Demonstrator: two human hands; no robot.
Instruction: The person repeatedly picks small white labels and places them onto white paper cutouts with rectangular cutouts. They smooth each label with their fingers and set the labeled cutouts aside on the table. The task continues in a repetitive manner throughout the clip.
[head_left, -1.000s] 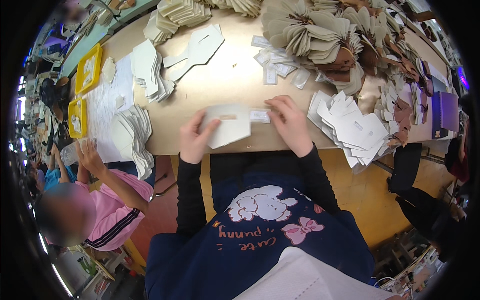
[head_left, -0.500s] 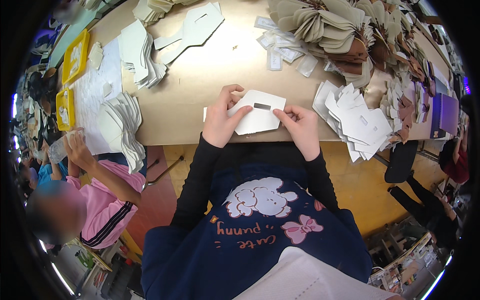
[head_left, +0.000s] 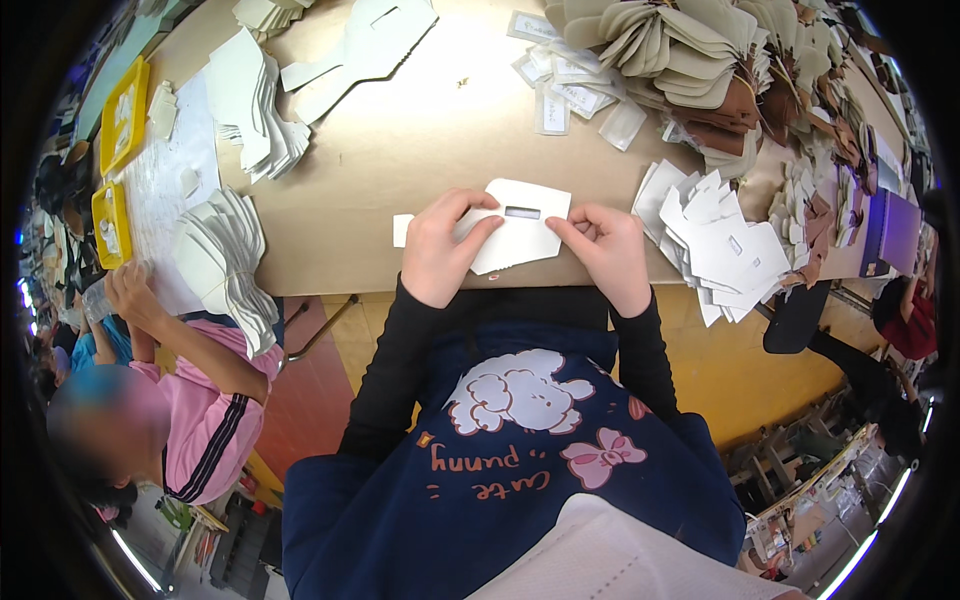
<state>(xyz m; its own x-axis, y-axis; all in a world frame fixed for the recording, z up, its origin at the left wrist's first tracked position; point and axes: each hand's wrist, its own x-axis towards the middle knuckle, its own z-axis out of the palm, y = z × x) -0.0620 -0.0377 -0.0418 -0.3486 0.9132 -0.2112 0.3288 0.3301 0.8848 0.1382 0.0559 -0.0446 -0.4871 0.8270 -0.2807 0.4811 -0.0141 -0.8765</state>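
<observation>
A white shoe-upper-like flat piece point(head_left: 515, 245) with a rectangular slot lies at the near edge of the table, between my hands. My left hand point(head_left: 438, 250) pinches its left side, thumb and forefinger just beside the slot. With thumb and bent fingers my right hand point(head_left: 608, 250) grips the right edge. A narrow white end point(head_left: 402, 230) shows left of my left hand; the part between is hidden under the hand. Something pale shows through the slot.
Loose white pieces point(head_left: 715, 245) lie to the right, and a white stack point(head_left: 222, 250) to the left. Yellow trays point(head_left: 112, 225) stand far left, beside a co-worker's hand point(head_left: 138, 295). Labelled plastic packets point(head_left: 575, 90) and beige bundles point(head_left: 650, 50) are farther back.
My left forefinger has come down onto the piece beside the slot. The slot's dark inside now looks paler. More of the narrow white end shows on the left.
</observation>
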